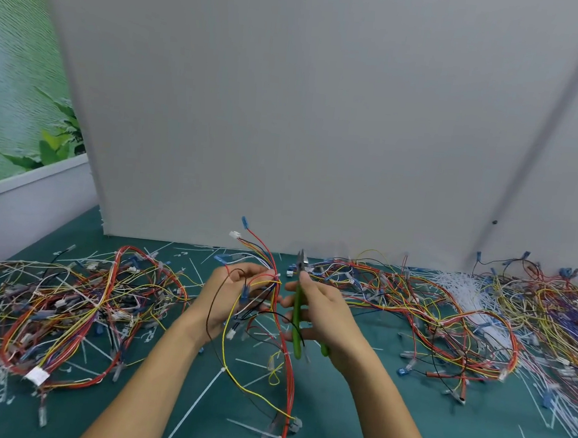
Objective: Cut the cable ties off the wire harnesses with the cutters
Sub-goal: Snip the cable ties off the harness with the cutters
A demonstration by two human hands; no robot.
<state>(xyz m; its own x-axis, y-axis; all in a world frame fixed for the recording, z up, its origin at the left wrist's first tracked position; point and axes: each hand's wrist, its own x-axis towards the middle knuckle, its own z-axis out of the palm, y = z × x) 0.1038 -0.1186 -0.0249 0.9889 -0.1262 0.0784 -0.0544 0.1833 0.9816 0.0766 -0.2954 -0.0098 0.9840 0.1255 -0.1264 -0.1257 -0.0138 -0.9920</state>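
My left hand (229, 294) grips a wire harness (258, 258) of red, yellow, blue and black wires, lifted above the green mat. Its wires fan upward past my fingers and hang down toward me. A white cable tie (276, 275) sits on the bundle at my fingertips. My right hand (324, 311) holds green-handled cutters (297, 312) upright, their metal jaws (301, 259) pointing up, just right of the bundle and apart from it.
A heap of harnesses (68, 299) lies on the left of the green mat (383, 425). Another heap (413, 310) spreads on the right, with a pile of white cable ties (468, 298) behind it. Cut ties litter the mat. A grey partition (291, 112) stands at the back.
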